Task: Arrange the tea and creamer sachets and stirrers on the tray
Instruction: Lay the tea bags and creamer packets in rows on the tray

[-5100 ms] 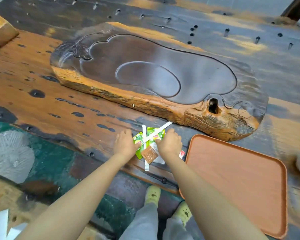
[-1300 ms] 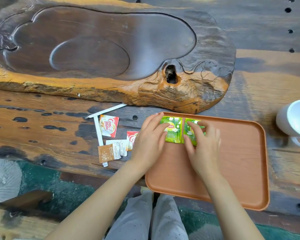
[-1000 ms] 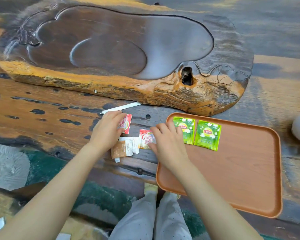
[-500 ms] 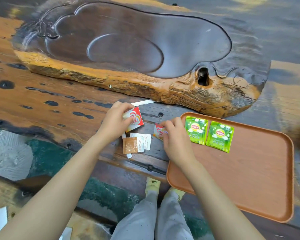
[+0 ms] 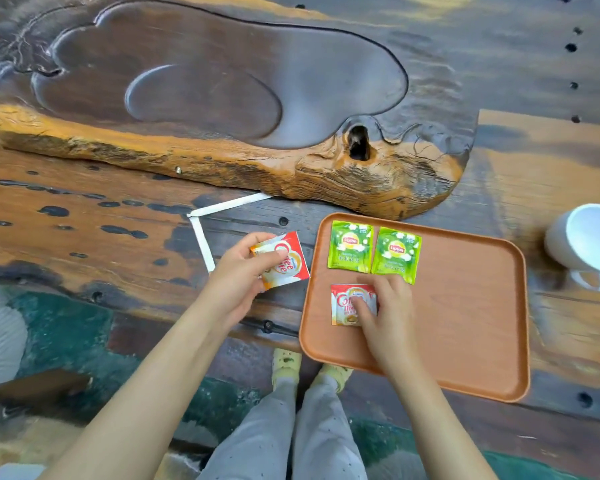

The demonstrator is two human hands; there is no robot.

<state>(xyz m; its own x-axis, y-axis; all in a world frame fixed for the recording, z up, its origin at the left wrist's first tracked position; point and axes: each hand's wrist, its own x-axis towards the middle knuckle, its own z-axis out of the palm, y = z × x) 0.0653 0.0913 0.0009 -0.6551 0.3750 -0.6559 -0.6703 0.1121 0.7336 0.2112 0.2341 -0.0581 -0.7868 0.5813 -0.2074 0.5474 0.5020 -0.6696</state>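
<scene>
Two green tea sachets (image 5: 350,245) (image 5: 395,252) lie side by side at the far left of the orange tray (image 5: 471,306). Below them a red-and-white creamer sachet (image 5: 343,304) lies on the tray under the fingers of my right hand (image 5: 383,303). My left hand (image 5: 238,277) holds a second creamer sachet (image 5: 286,263) just left of the tray. Two white wrapped stirrers (image 5: 229,204) (image 5: 201,242) lie on the table, meeting at a corner. The brown and white sachets are hidden by my left hand.
A large carved wooden tea board (image 5: 222,98) fills the table behind the tray. A white cup (image 5: 589,237) lies on its side to the right of the tray. The table's near edge runs just under my forearms, with my feet below.
Both hands picked a creamer sachet off the table. My right hand carried its sachet onto the tray under the tea sachets. My left hand lifted its sachet toward the tray.
</scene>
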